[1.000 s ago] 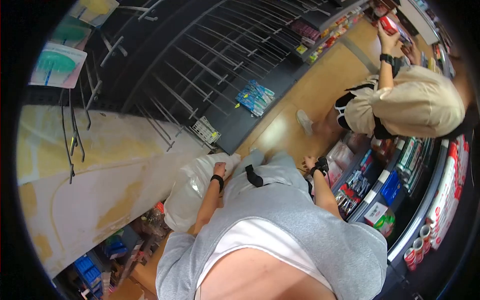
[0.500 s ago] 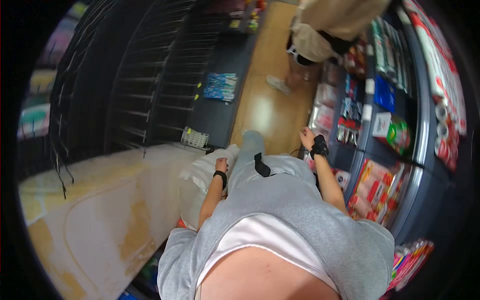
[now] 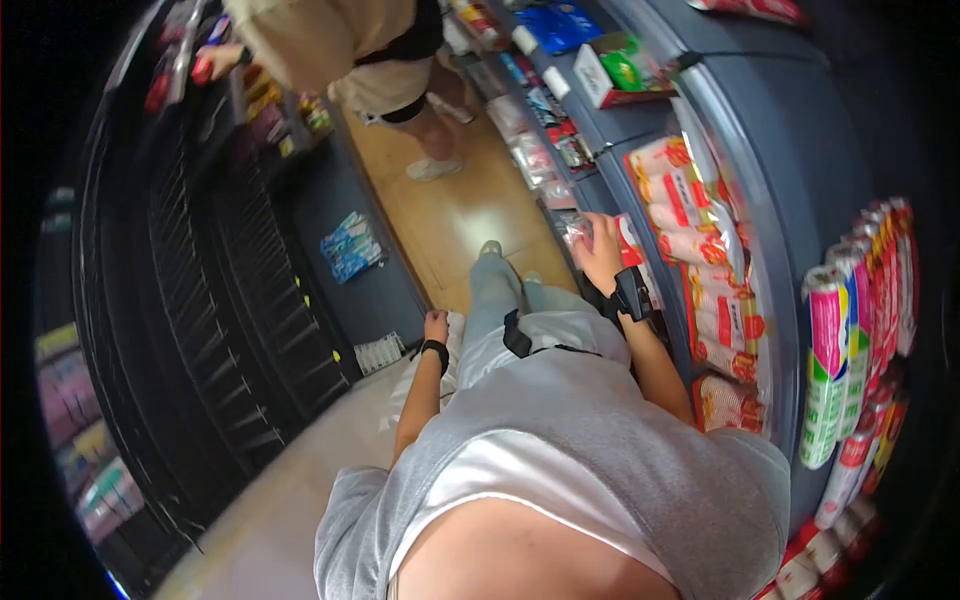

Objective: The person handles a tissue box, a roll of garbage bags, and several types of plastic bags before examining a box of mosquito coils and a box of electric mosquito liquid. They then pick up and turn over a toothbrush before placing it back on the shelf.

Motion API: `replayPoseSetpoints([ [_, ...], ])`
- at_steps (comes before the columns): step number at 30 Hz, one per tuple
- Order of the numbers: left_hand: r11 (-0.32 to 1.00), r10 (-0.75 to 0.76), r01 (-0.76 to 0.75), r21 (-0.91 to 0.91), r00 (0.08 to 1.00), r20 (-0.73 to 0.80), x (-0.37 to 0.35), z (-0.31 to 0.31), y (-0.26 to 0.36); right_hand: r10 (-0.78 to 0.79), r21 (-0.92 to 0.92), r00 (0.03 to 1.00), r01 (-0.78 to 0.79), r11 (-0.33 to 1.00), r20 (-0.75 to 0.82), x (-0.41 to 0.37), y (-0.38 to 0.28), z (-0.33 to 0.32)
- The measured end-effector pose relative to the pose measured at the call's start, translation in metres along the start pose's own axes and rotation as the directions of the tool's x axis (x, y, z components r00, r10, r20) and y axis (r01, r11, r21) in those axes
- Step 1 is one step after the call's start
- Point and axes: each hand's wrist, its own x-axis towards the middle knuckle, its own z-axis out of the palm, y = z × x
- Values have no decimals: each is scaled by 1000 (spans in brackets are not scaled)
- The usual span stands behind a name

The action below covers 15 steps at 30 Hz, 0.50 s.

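My left hand [image 3: 436, 326], with a black band on its wrist, hangs by my left hip beside a white plastic bag [image 3: 408, 390]. Its fingers are curled and small in view, so whether they hold the bag is unclear. My right hand [image 3: 599, 250], with a black device strapped on its wrist, is stretched toward the lower right shelf. Its fingers are apart, close to clear-wrapped packs [image 3: 571, 228], and nothing shows in its grip. Red and white packages [image 3: 695, 200] lie on the shelf to the right of it.
Another person [image 3: 310, 35] stands ahead in the aisle, one hand at a red item on the left. Black racks with hooks [image 3: 200, 290] line the left. Blue packs [image 3: 351, 247] lie on a low dark shelf. Wrapped rolls [image 3: 828, 365] stand at the right.
The view has turned right and moved along the aisle. My right hand has risen toward the right shelf and its fingers have spread. The other person now appears further left.
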Motion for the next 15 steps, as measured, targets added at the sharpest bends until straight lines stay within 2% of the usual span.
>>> replayPoseSetpoints([
  [1, 997, 69, -68, -26, 997, 28, 1, 3, 17, 11, 9, 999, -10, 1000, -42, -2, -4, -11],
  [5, 967, 233, -240, 82, 969, 85, -11, 17, 101, 76, -28, 985, -81, 996, -155, -9, -18, -43],
  [7, 937, 338, -347, 40, 929, 153, -14, 32, 150, 68, -8, 956, -74, 997, -285, -7, -31, -62],
  [11, 879, 433, -471, 72, 852, 296, -19, 63, 227, 100, 34, 924, -94, 995, -370, -9, -62, -98],
  [12, 846, 488, -531, 43, 804, 340, -28, 70, 248, 109, 31, 914, -105, 994, -392, -9, -70, -107],
  [13, 810, 539, -586, 10, 752, 381, -32, 77, 263, 58, -129, 882, -133, 983, -467, -9, -77, -115],
  [14, 802, 544, -597, 13, 739, 397, -33, 83, 275, -4, -282, 849, -171, 944, -528, -10, -80, -120],
  [15, 787, 548, -617, -3, 696, 463, -32, 89, 285, 3, -283, 839, -186, 941, -544, -12, -81, -121],
])
